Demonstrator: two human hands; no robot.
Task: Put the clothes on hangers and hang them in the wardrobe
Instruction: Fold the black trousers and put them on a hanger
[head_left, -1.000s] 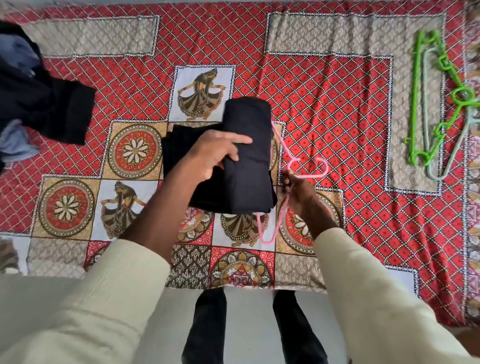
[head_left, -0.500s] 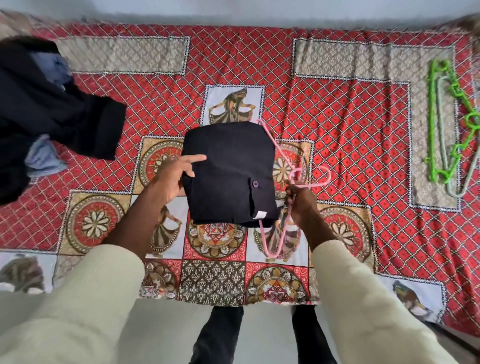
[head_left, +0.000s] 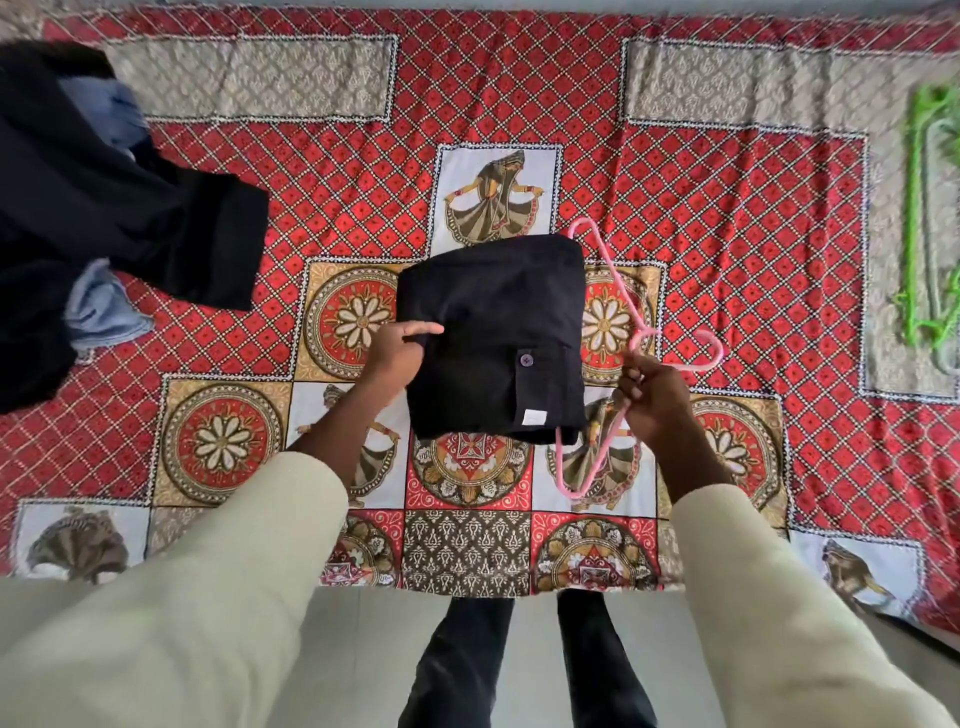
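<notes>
A folded black garment (head_left: 493, 338) with a button and a small white label lies flat on the bed, draped over a pink hanger (head_left: 618, 291) whose hook curls out to the right. My left hand (head_left: 400, 351) rests at the garment's left edge, index finger stretched onto the cloth and the other fingers curled at the edge. My right hand (head_left: 652, 397) pinches the pink hanger near its neck, just right of the garment.
A heap of dark and pale blue clothes (head_left: 93, 218) lies at the bed's left. Green hangers (head_left: 930, 223) lie at the far right. The red patterned bedspread (head_left: 727, 208) covers the bed; my legs stand on the grey floor (head_left: 363, 649) below its edge.
The black garment was folded down over the hanger from a raised bundle and now lies flat. My left hand slid to its left edge. My right hand kept its hold on the hanger.
</notes>
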